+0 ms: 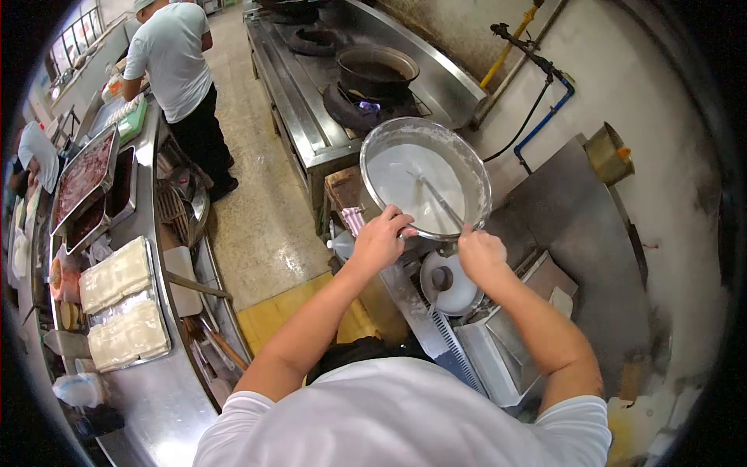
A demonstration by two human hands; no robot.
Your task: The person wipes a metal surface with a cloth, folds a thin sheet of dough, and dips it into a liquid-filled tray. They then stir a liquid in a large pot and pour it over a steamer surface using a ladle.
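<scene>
We see the left hand (379, 240) clamped on the near rim of a round shallow metal pan (426, 177) filled with thin white batter (405, 175), fingers curled over the edge. The right hand (480, 254) is fisted round the handle end of a long metal utensil (440, 201) whose far end sits in the batter; the utensil lies slanted across the pan's near right part. The pan is tilted towards us, held above a grey metal steamer unit (498, 350), with a white round lid with a dark knob (447, 282) directly below it, between the two forearms.

Behind the pan: a long stainless cooking range (299, 117) with a dark round wok (377, 71) on a burner. Blue and yellow pipes (545, 109) run along the stained wall on the right.

On the left, a stainless counter (156, 389) carries two trays of pale folded sheets (120, 307) and a rectangular tray of reddish-brown food (82, 179). A second person in a white shirt and dark trousers (179, 70) stands at the far end of that counter, back to us. The floor between is wet tile.
</scene>
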